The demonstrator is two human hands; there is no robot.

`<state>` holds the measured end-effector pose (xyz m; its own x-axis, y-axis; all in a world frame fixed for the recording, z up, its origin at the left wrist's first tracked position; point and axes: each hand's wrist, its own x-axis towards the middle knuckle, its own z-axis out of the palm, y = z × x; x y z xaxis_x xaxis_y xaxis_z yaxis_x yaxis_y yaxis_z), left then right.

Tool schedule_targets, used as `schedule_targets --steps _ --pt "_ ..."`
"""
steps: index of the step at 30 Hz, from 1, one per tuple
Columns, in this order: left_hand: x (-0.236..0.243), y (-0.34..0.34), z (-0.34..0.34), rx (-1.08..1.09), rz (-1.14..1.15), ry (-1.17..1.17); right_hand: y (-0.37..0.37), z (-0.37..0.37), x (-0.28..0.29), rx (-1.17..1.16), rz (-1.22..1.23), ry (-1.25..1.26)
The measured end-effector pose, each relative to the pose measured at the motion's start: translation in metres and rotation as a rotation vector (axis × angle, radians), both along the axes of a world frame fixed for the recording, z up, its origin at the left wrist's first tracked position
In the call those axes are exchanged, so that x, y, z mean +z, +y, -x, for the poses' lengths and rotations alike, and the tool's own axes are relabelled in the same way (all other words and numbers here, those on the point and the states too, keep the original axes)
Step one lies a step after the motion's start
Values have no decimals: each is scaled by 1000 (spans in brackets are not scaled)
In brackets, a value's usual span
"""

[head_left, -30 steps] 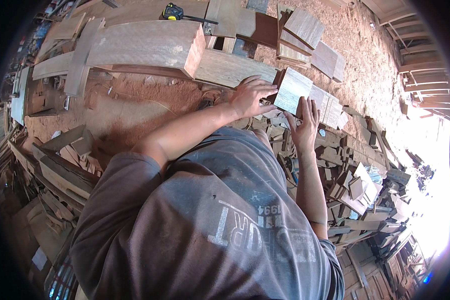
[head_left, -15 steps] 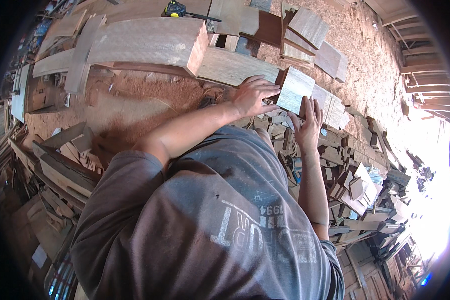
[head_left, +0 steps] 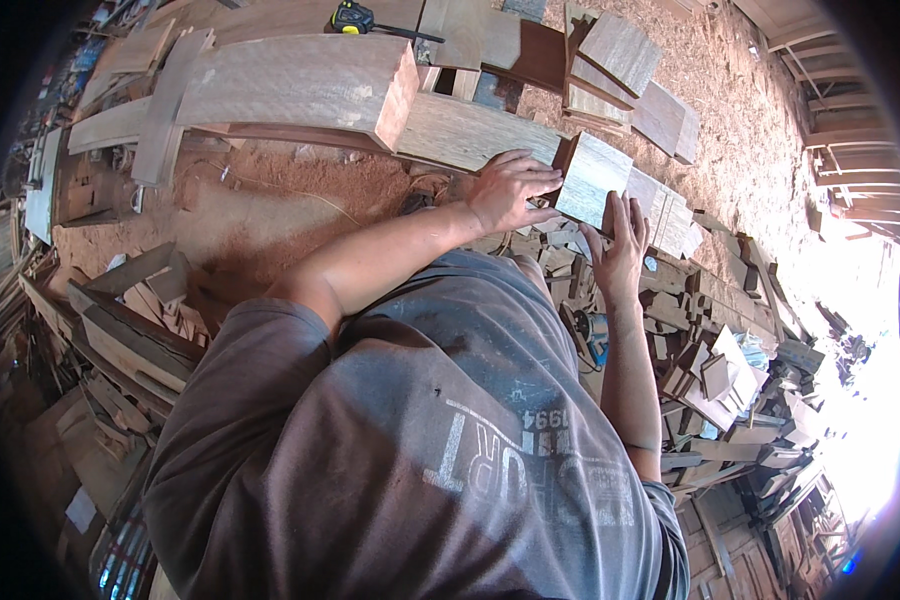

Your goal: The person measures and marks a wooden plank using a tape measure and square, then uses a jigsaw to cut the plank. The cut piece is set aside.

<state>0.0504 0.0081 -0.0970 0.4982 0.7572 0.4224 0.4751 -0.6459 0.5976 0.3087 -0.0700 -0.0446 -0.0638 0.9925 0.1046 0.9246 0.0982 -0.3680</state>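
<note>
A short rectangular wooden board, pale on top with a dark edge on its left side, lies between my hands. My left hand is at its left edge, fingers curved and thumb apart below them. My right hand is at its lower right corner, with fingers up along the side and thumb on the near edge. Both hands grip the board from its two sides. A longer flat plank runs out to the left behind my left hand. What lies under the board is hidden.
A big wooden panel lies at the far left. Beyond it rests a black and yellow tape measure. Stacked boards stand at the far right. A heap of wood offcuts covers the right, and a wooden frame is at the left.
Almost nothing differs. The view has shifted very slightly, and both hands stay at the same edges of the wooden board.
</note>
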Motion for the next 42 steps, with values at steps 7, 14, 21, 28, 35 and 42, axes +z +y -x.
schedule_targets --steps 7,14,21,28,35,42 --pt "-4 0 -2 9 12 -25 -1 -2 -2 13 6 7" --pt "2 -2 -3 31 -10 11 -1 -2 -1 -10 8 25" --pt "-1 -2 -1 32 22 1 1 -11 7 61 22 -43" --pt "-1 -3 1 30 -22 -39 3 -18 9 127 -3 -35" --pt "-3 -3 2 7 -61 -82 4 -20 2 152 -17 -14" --pt "-6 -4 -1 21 -85 -87 2 -21 -3 144 -24 17"
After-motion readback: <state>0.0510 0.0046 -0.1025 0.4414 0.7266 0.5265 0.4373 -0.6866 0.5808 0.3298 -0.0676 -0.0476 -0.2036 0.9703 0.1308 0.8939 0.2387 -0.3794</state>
